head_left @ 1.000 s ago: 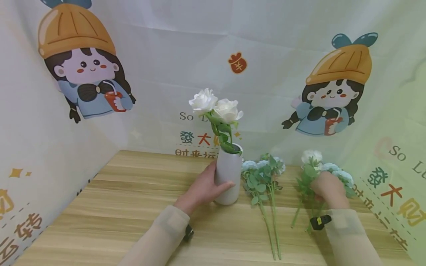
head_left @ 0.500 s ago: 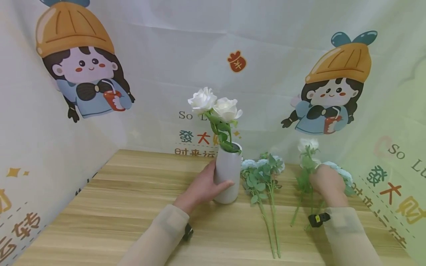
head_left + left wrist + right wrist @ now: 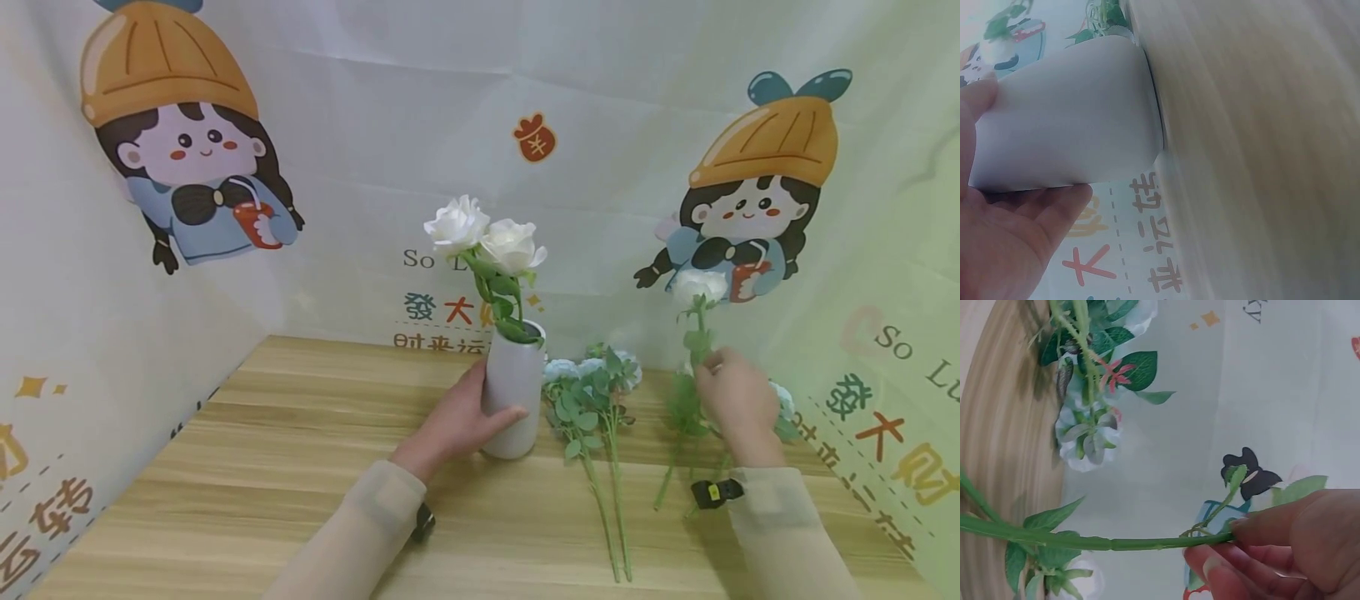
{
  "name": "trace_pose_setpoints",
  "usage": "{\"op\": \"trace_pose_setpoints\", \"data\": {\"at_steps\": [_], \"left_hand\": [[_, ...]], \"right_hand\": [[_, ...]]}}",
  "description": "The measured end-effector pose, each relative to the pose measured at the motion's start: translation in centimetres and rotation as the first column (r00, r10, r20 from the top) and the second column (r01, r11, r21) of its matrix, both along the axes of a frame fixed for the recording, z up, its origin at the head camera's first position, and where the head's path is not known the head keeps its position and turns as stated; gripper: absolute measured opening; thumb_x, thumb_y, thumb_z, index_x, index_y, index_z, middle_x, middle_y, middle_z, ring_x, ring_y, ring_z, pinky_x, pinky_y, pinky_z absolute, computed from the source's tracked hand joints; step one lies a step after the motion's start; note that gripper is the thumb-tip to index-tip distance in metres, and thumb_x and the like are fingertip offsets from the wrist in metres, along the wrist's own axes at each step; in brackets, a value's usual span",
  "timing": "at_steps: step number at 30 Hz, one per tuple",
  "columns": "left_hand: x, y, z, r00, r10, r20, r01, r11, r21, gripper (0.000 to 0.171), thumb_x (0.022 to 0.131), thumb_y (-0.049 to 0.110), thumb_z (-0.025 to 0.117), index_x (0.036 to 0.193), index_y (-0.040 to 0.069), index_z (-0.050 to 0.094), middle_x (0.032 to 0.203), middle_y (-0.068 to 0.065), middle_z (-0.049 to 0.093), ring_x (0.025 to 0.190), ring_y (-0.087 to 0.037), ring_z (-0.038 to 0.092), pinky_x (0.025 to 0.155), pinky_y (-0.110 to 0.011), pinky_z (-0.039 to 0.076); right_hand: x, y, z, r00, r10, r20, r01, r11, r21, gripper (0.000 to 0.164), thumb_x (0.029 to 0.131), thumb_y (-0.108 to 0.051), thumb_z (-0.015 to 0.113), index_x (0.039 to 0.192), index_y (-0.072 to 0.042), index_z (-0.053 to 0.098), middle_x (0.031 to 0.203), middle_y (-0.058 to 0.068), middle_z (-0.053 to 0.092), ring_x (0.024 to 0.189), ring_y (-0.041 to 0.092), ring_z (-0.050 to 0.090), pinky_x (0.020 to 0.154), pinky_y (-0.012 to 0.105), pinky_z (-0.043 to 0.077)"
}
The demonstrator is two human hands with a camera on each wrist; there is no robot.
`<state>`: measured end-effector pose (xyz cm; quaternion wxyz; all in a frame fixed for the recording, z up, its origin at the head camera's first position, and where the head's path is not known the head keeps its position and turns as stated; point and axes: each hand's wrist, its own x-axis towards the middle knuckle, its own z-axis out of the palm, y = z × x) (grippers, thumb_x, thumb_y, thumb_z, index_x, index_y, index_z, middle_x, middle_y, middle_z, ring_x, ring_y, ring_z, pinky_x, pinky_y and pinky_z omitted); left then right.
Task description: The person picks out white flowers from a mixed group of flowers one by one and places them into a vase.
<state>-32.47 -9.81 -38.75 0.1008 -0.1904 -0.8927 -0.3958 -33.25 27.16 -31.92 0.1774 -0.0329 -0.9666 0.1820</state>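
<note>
My left hand [image 3: 468,421] grips a light grey vase [image 3: 516,396] standing on the table; its thumb lies across the front. Two white roses [image 3: 483,237] lean leftward out of the vase mouth. In the left wrist view the vase [image 3: 1072,112] sits between thumb and fingers. To the right, my right hand [image 3: 738,404] pinches the stem of a white rose [image 3: 701,289], which is raised with its bloom up. The right wrist view shows thumb and fingertips on the green stem [image 3: 1110,542]. Another stem with leaves lies behind it there.
Pale blue flowers [image 3: 592,375] with long stems lie on the wooden table [image 3: 300,467], just right of the vase. More pale blue blooms [image 3: 783,400] lie partly hidden behind my right hand. A printed cloth [image 3: 360,150] hangs around the table's back and sides.
My right hand has lifted the white rose from among the flowers at the right, and its bloom has risen against the cloth. My left hand and the vase have stayed in place.
</note>
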Motion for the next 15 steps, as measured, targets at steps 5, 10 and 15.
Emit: {"op": "trace_pose_setpoints", "data": {"at_steps": [5, 10, 15], "left_hand": [[-0.1, 0.0, 0.0, 1.0, 0.003, -0.005, -0.003, 1.0, -0.001, 0.098, 0.086, 0.054, 0.072, 0.155, 0.007, 0.02, 0.141, -0.013, 0.043, 0.12, -0.023, 0.047, 0.102, -0.047, 0.043], [-0.1, 0.0, -0.1, 1.0, 0.008, -0.011, -0.008, 1.0, -0.007, 0.097, 0.086, 0.055, 0.072, 0.154, 0.006, 0.022, 0.141, -0.014, 0.044, 0.12, -0.024, 0.047, 0.101, -0.047, 0.044], [-0.1, 0.0, -0.1, 1.0, 0.006, -0.015, -0.006, 1.0, -0.005, 0.098, 0.086, 0.056, 0.072, 0.154, 0.006, 0.022, 0.14, -0.015, 0.044, 0.12, -0.025, 0.048, 0.101, -0.048, 0.044]], "right_hand": [[0.3, -0.7, 0.5, 0.996, 0.015, -0.087, -0.016, 1.0, -0.015, 0.031, 0.101, -0.025, 0.051, 0.111, 0.003, 0.058, 0.091, 0.023, 0.067, 0.055, 0.024, 0.056, 0.035, 0.03, 0.041], [0.7, -1.4, 0.7, 0.985, 0.039, -0.168, -0.045, 0.999, -0.03, 0.029, 0.1, -0.022, 0.053, 0.111, 0.003, 0.059, 0.098, 0.025, 0.067, 0.058, 0.026, 0.06, 0.035, 0.028, 0.042], [0.8, -2.0, 1.0, 0.975, 0.05, -0.215, -0.058, 0.998, -0.032, 0.029, 0.1, -0.021, 0.053, 0.113, 0.003, 0.059, 0.1, 0.025, 0.068, 0.055, 0.023, 0.059, 0.034, 0.028, 0.04]]}}
